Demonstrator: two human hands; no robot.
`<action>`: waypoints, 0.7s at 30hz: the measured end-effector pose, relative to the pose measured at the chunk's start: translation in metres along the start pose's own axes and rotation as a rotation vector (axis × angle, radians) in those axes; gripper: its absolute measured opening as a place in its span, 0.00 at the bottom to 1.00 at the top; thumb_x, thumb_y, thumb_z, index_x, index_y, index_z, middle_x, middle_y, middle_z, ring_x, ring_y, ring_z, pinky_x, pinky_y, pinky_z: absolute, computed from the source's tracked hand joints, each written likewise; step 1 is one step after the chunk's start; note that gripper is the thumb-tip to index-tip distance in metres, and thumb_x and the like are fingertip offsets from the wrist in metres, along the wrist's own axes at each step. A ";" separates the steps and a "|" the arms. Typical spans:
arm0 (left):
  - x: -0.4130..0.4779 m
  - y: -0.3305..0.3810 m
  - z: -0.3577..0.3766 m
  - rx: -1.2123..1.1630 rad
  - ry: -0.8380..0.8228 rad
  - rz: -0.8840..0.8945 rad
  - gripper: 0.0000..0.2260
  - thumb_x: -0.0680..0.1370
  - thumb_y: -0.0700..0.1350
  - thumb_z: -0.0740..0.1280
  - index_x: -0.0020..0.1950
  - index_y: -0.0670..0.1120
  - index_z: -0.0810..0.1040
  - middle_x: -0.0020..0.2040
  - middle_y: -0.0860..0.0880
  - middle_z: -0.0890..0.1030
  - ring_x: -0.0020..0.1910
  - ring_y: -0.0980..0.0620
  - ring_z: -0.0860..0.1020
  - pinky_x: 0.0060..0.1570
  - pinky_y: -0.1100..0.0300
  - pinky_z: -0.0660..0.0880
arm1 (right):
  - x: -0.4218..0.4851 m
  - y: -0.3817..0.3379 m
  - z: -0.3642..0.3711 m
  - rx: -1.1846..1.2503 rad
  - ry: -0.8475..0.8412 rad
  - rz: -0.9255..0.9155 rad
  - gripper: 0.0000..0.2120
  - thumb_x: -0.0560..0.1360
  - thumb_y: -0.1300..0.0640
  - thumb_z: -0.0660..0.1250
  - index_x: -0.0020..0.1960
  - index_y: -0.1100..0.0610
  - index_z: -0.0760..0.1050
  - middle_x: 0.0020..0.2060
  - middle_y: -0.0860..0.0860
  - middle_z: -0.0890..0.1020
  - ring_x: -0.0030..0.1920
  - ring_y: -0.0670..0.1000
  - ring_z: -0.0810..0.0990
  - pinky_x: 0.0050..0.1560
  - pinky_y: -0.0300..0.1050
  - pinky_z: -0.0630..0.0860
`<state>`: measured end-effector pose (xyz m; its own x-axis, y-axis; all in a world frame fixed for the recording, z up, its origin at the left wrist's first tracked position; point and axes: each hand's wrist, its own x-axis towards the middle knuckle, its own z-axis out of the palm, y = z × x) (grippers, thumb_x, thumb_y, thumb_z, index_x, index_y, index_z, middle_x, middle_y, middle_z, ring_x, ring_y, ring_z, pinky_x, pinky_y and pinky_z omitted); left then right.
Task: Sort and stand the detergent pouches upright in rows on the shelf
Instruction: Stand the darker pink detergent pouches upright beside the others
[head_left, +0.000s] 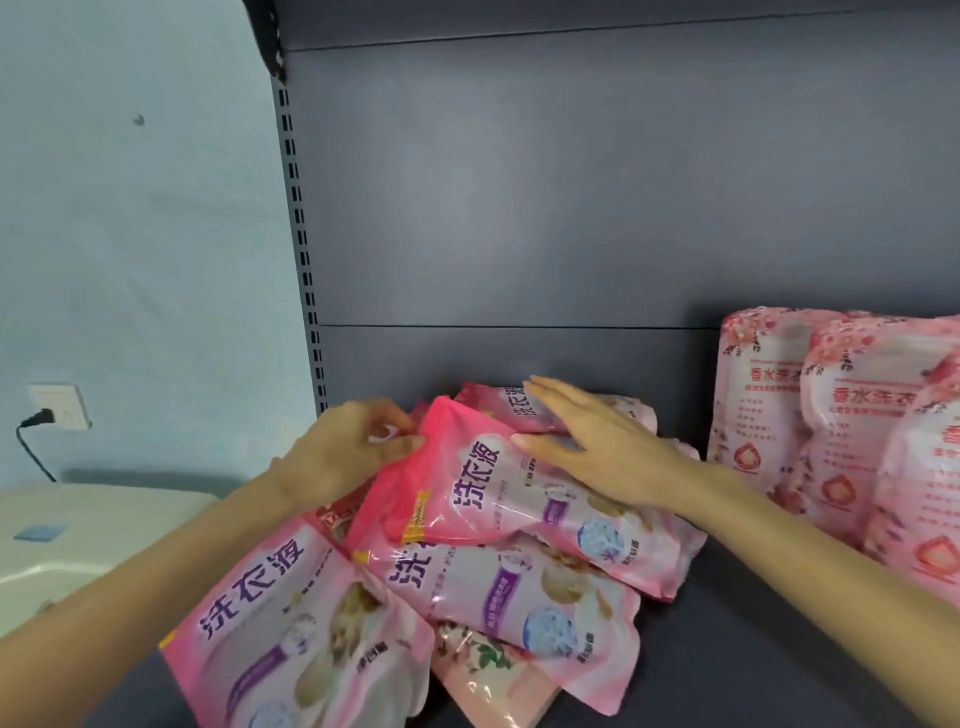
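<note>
Place: shop, prob. retail aisle or stockrm.
Shelving: slotted upright (302, 249) above left hand (340, 454); dark back panel (571, 208) behind right hand (597, 447).
Stock: same-brand pink pouches (519, 587) piled under both hands, floral pouches (852, 426) standing right of right hand.

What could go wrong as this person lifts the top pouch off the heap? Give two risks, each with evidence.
1. The left hand pinches only one edge of the top pouch, and the right hand just rests flat on it, so the soft pouch may sag and slip.
2. The heap beneath lies loose; the front pouch, near the front of the shelf, might slide off.
</note>
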<state>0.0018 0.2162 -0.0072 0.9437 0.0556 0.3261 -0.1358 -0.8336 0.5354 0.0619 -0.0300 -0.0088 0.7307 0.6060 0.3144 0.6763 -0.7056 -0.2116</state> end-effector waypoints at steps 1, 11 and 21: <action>0.002 -0.003 0.002 -0.018 0.007 -0.009 0.05 0.73 0.51 0.70 0.46 0.52 0.78 0.47 0.54 0.80 0.52 0.52 0.78 0.55 0.56 0.72 | 0.002 0.000 0.001 -0.010 0.002 -0.013 0.38 0.73 0.34 0.52 0.77 0.51 0.49 0.76 0.45 0.52 0.75 0.44 0.52 0.73 0.40 0.51; 0.016 0.010 0.010 -0.006 0.112 0.110 0.06 0.74 0.49 0.70 0.37 0.52 0.78 0.49 0.57 0.81 0.49 0.57 0.79 0.54 0.53 0.75 | 0.013 0.007 -0.005 -0.113 0.023 -0.018 0.39 0.71 0.30 0.48 0.76 0.48 0.48 0.76 0.44 0.52 0.75 0.44 0.49 0.75 0.52 0.50; 0.035 0.064 0.009 0.064 0.223 0.263 0.06 0.76 0.51 0.67 0.39 0.57 0.74 0.43 0.57 0.81 0.41 0.55 0.79 0.46 0.51 0.76 | 0.013 0.005 -0.019 0.244 0.155 -0.127 0.33 0.69 0.32 0.59 0.71 0.41 0.59 0.67 0.37 0.68 0.66 0.38 0.67 0.65 0.46 0.69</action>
<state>0.0293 0.1603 0.0318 0.7889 -0.0533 0.6122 -0.3399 -0.8678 0.3625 0.0728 -0.0331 0.0122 0.6286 0.6074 0.4858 0.7775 -0.5074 -0.3717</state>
